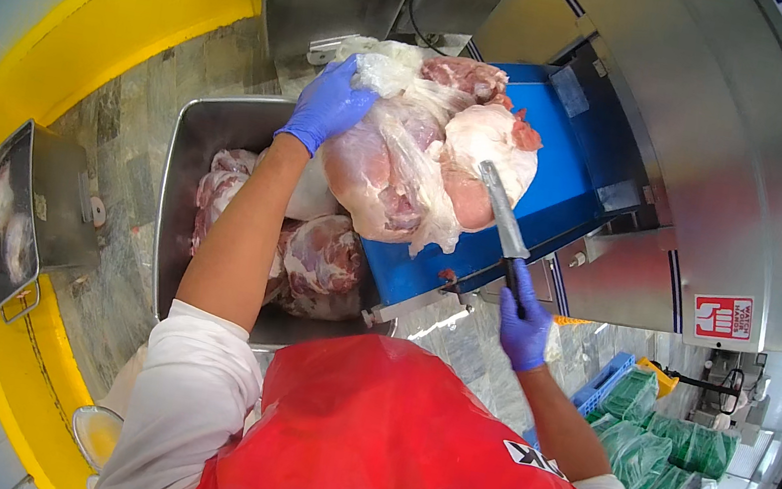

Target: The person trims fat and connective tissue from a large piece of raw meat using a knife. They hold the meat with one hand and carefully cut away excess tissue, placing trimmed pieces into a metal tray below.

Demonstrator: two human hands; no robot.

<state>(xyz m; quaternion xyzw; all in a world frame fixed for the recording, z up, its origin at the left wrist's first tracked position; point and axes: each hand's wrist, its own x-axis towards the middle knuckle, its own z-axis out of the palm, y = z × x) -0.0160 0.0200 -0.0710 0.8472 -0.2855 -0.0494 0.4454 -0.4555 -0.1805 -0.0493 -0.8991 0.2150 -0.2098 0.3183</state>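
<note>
Large pieces of raw meat [371, 176] lie in torn clear plastic at the near end of a blue conveyor belt [565, 159]. My left hand [331, 104], in a purple glove, is closed on the bunched plastic bag [387, 67] at the meat's upper left side. In my right hand [523, 320], also gloved, is the black handle of a knife [507, 211]. Its blade points up and left, with the tip over or against the pale, fatty piece [491, 148]; whether it touches is unclear.
Below the belt's left edge stands a steel tub [180, 183] holding more meat [317, 264]. Another steel bin [335, 8] with bagged meat is behind, and a third [62, 216] at far left. A steel machine [727, 163] borders the belt; green-wrapped stacks [685, 440] stand at right.
</note>
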